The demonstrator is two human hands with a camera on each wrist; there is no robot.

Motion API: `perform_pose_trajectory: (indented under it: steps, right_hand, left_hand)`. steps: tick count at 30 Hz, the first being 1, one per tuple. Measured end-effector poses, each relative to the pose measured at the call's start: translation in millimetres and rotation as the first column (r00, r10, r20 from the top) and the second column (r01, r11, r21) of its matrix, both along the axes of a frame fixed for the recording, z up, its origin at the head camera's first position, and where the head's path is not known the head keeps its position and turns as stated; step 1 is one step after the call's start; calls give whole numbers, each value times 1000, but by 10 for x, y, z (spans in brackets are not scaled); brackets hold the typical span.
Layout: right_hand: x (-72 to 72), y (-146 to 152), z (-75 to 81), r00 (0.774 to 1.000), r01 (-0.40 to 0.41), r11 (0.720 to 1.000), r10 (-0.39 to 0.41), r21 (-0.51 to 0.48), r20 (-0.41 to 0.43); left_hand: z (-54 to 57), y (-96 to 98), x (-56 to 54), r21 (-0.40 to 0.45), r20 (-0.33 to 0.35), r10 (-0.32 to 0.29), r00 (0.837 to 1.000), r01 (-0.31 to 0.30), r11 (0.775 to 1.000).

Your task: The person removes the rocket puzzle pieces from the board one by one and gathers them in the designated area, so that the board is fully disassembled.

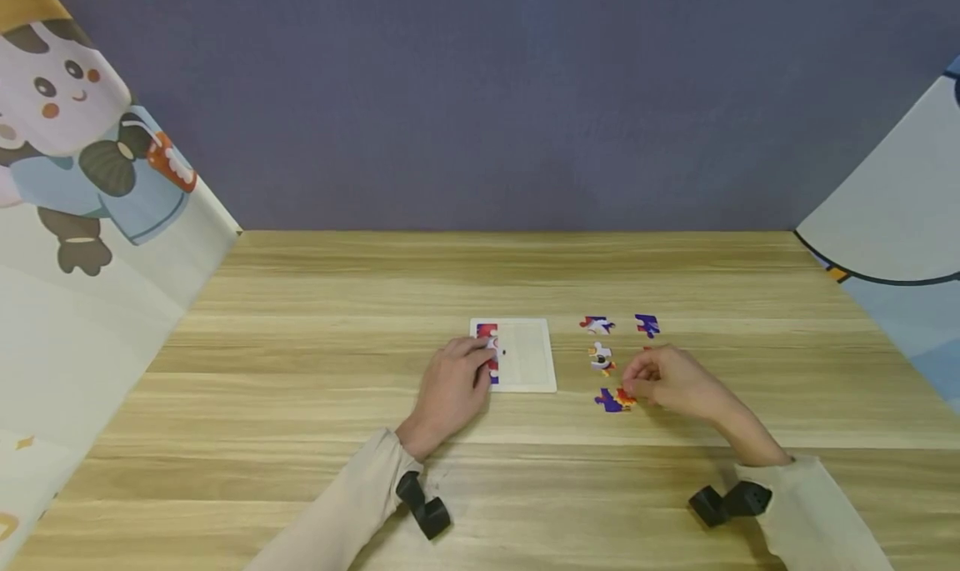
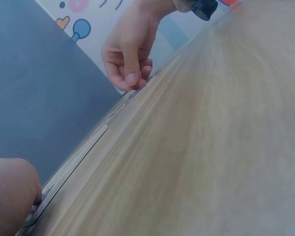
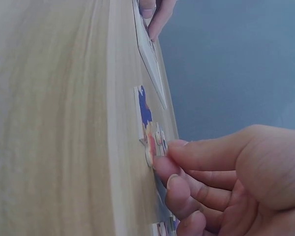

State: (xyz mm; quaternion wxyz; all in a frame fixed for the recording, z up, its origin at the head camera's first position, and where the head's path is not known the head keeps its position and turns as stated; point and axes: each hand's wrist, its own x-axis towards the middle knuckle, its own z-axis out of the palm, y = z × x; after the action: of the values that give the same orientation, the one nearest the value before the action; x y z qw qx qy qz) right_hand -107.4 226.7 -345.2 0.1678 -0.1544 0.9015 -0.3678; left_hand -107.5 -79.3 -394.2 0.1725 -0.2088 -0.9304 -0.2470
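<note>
My left hand [image 1: 452, 388] rests on the left side of a white-framed puzzle board [image 1: 553, 363], its fingers over a strip of red and purple pieces [image 1: 492, 379] along that side. At the lower right, my right hand [image 1: 671, 381] has its thumb and index finger close together beside a purple puzzle piece [image 1: 611, 401] with a red and yellow end. In the right wrist view, the fingertips come up against that piece [image 3: 145, 113]; whether they pinch it is hidden. The left wrist view shows the right hand [image 2: 130, 54] low over the table.
Loose puzzle pieces lie right of the board: a red and white one [image 1: 597, 326], a purple one [image 1: 648, 325] and a white one [image 1: 601, 358]. Another bit of red shows behind the right hand. A dark blue wall [image 1: 510, 104] stands at the wooden table's [image 1: 315, 304] back edge.
</note>
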Motion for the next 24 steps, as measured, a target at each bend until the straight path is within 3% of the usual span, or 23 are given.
perform_pose_trajectory:
  steps: [11,24]
  right_hand:
    - [-23,-27,38,1000,14,999,-14,31,-5]
    - [-96,-239,77,992,-45,998,50,44,-117]
  left_hand:
    - [-16,-1,-5,-1,0,-1,1000,1,1000]
    - [4,-12,-3,4,8,-5,1000,5,1000]
